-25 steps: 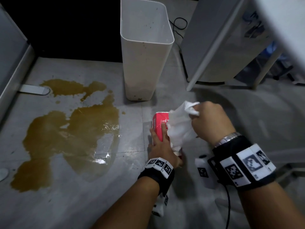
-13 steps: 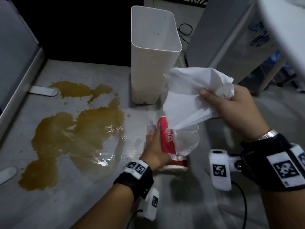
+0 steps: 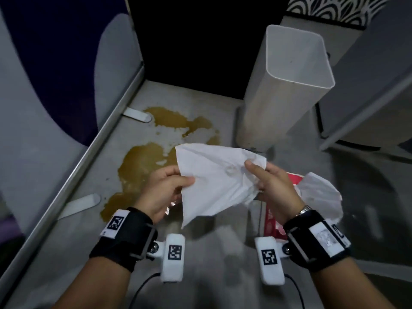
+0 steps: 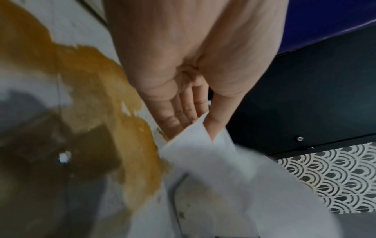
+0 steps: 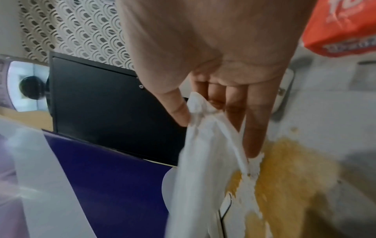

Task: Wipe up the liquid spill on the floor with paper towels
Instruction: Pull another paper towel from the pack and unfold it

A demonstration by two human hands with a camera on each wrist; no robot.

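Observation:
A white paper towel (image 3: 214, 184) hangs spread in the air between both hands, above the near edge of the spill. My left hand (image 3: 166, 188) pinches its left edge between thumb and fingers (image 4: 215, 119). My right hand (image 3: 270, 184) pinches its crumpled right corner (image 5: 195, 106). The brown liquid spill (image 3: 142, 161) spreads over the grey floor tiles, partly hidden behind the towel; it also shows as the brown puddle (image 4: 85, 99) under my left hand and the brown puddle (image 5: 289, 164) beyond my right fingers. The red paper towel pack (image 3: 275, 221) lies on the floor behind my right wrist, with a loose white sheet (image 3: 321, 192) sticking out.
A tall white bin (image 3: 285, 85) stands just beyond the spill on the right. A panel with a metal base rail (image 3: 89, 157) and white feet (image 3: 136, 114) borders the spill on the left. A dark cabinet front (image 3: 189, 41) closes the back. White furniture legs (image 3: 365, 112) stand right.
My left hand has let go of the red pack and taken the towel's left edge. Both hands have carried the towel left, over the spill. The view has tilted up and turned.

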